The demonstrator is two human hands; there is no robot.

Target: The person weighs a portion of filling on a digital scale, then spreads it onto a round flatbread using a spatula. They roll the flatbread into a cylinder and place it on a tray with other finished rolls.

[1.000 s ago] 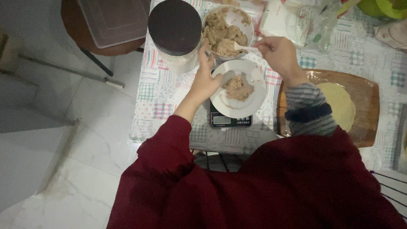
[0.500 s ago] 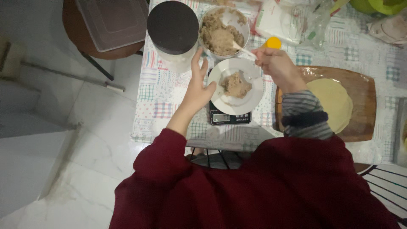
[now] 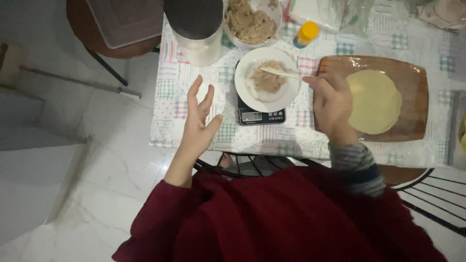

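Note:
A white plate (image 3: 286, 92) with a lump of brownish filling (image 3: 266, 80) rests on a small black kitchen scale (image 3: 261, 116). My right hand (image 3: 332, 104) holds a pale spoon (image 3: 280, 73) whose tip lies on the filling. My left hand (image 3: 200, 121) hovers open over the checked tablecloth, left of the scale, touching nothing. Behind the plate stands a bowl of the same filling (image 3: 250, 23). A round flat piece of dough (image 3: 374, 101) lies on a wooden board (image 3: 417, 80) to the right of my right hand.
A tall jar with a dark lid (image 3: 194, 24) stands at the table's back left. A small yellow-capped bottle (image 3: 306, 34) sits behind the board. A clear plastic box (image 3: 126, 19) rests on a stool at left. A metal chair (image 3: 427, 189) is below me.
My left hand has come off the plate's edge and drawn back to the left, open. My right hand has moved the spoon from the bowl down onto the plate.

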